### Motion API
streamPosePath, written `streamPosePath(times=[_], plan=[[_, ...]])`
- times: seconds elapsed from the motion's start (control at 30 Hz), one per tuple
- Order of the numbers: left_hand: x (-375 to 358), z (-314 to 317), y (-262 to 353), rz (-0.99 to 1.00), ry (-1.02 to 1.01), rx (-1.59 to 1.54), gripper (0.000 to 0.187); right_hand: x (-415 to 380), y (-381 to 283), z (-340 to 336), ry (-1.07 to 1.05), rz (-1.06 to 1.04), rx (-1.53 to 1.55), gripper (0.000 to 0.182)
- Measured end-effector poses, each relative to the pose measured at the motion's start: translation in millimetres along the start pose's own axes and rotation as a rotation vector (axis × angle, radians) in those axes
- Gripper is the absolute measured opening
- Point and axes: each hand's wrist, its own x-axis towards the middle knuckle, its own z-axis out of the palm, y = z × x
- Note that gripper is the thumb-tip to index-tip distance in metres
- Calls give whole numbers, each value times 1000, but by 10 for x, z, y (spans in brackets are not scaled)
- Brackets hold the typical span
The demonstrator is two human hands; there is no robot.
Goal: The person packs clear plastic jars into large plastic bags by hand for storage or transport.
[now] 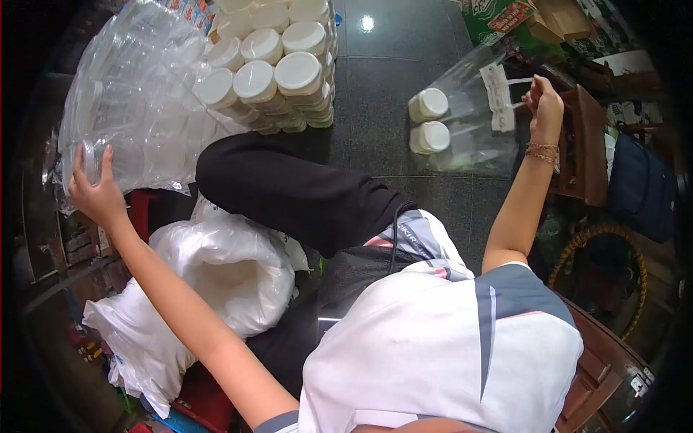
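Note:
My left hand is at the edge of a large clear plastic bag full of clear empty-looking containers. Its fingers are spread against the plastic, and no firm grip shows. On the other side, my right hand is curled round the white handle of a clear plastic carrier bag. Inside that bag, or showing through it, two white-lidded jars stand on the dark floor. Stacked white-lidded jars rise in tiers between the two bags.
An open white sack with pale contents stands beside my bent leg. Green cartons are at the top right. A wooden piece of furniture, a dark blue bag and a woven hoop are on the right.

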Motion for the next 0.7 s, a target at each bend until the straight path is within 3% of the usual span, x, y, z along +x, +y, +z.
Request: streamPosePath(times=[0.07, 0.3, 0.47, 0.57, 0.63, 0.7], plan=[[47, 81, -82, 28, 22, 40, 52, 17, 45, -117, 32, -38, -51, 23], [-14, -78, 54, 28, 14, 46, 52, 397, -137, -1649, 359, -60, 17, 23], [18, 1, -98, 50, 3, 65, 56, 450, 58, -2169, 568, -57, -27, 23], [32, -48, -41, -3, -37, 99, 57, 687, 522, -2554, 679, 54, 153, 21], [84, -57, -96, -71, -131, 199, 62, 590, 466, -2631, 768, -4, -20, 25], [85, -183, 209, -180, -228, 380, 65, 924, 725, -3172, 675, -12, -46, 29]])
